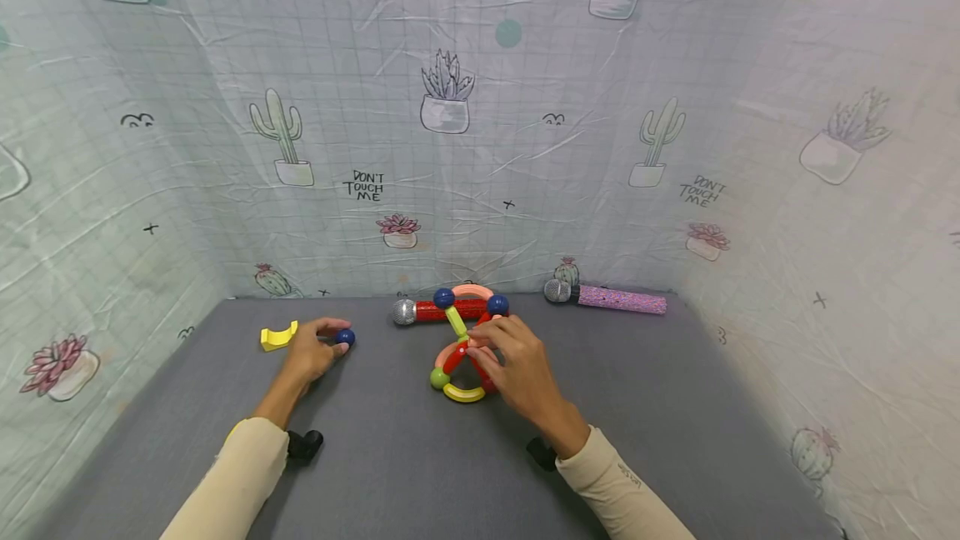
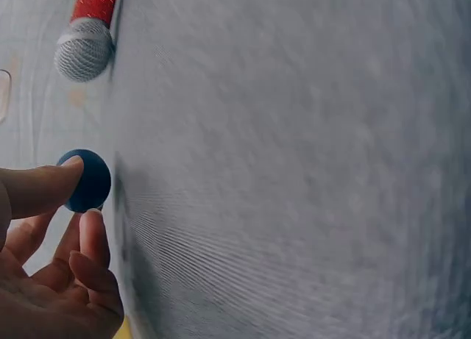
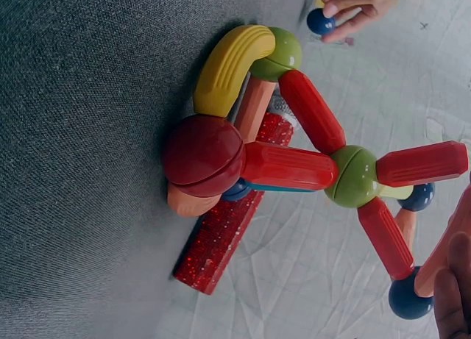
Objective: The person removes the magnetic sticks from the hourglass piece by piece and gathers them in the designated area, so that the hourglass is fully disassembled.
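Note:
My left hand [image 1: 311, 350] pinches a dark blue ball [image 2: 93, 183] between thumb and fingertips, low over the grey table at the left. In the middle stands a magnetic ball-and-stick structure of red, yellow, peach and lime pieces. In the right wrist view its dark red ball [image 3: 204, 155] and yellow curved stick [image 3: 229, 73] are low down, and a green ball [image 3: 352, 177] joins several red sticks. My right hand [image 1: 519, 363] is at the structure's right side. Its fingers pinch a peach stick [image 3: 444, 252] that meets a blue ball [image 3: 410, 295]; the fingertips are partly cut off there.
Behind the structure lies a red glittery microphone [image 1: 431, 311]. A pink glittery microphone [image 1: 621, 299] is at the back right. Beside my left hand rests a yellow curved block [image 1: 278, 337]. A patterned cloth [image 1: 480, 165] hangs around the table's back and sides.

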Demonstrator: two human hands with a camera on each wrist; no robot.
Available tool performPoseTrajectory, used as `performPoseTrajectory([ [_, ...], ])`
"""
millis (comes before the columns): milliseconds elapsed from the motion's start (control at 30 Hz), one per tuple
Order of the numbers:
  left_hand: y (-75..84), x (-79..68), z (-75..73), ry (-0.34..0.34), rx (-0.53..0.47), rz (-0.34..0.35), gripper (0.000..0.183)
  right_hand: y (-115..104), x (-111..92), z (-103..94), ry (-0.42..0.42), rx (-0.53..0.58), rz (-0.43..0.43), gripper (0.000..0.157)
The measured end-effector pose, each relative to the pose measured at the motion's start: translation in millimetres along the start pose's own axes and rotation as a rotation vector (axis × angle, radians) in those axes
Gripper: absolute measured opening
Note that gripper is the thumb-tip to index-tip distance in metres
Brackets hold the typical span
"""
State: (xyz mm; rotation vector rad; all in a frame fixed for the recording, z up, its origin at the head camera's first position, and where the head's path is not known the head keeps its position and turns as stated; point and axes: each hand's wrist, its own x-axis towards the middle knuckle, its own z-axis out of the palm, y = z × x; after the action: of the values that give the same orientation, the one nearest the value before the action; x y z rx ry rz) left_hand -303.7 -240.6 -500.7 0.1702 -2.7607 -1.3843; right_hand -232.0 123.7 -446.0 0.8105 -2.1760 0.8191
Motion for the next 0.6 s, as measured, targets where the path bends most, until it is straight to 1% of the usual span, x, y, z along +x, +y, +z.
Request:
performPoseTrajectory([
  [100, -4.0, 2.0, 0.2, -0.004, 0.007, -0.015, 0.04, 0.1, -0.2, 0.1, 0.003, -0.002, 0.0, 0.031],
  [167, -5.7, 2.7, -0.2, -0.008, 0.011, -0.012, 0.041, 0.3, -0.3, 0.4, 0.001, -0.005, 0.0, 0.03],
  [233, -5.6, 2.4, -0.6, -0.015, 0.016, -0.012, 0.042, 0.5, -0.4, 0.5, -0.003, -0.006, 0.002, 0.029],
  [333, -2.9, 0.4, -1.3, -0.01, 0.052, 0.004, 0.043, 0.8, -0.6, 0.4, -0.01, -0.008, 0.007, 0.027],
  [467, 8.3, -4.4, -1.4, 0.028, 0.123, 0.046, 0.045, 0.9, -0.4, 0.5, -0.018, -0.005, 0.014, 0.027],
  [533, 17.7, -6.5, -0.9, 0.049, 0.158, 0.081, 0.046, 0.8, 0.0, 0.8, -0.018, -0.003, 0.016, 0.028],
  [600, 29.8, -8.9, 0.2, 0.059, 0.165, 0.128, 0.047, 1.0, 0.1, 1.1, -0.013, -0.002, 0.013, 0.029],
])
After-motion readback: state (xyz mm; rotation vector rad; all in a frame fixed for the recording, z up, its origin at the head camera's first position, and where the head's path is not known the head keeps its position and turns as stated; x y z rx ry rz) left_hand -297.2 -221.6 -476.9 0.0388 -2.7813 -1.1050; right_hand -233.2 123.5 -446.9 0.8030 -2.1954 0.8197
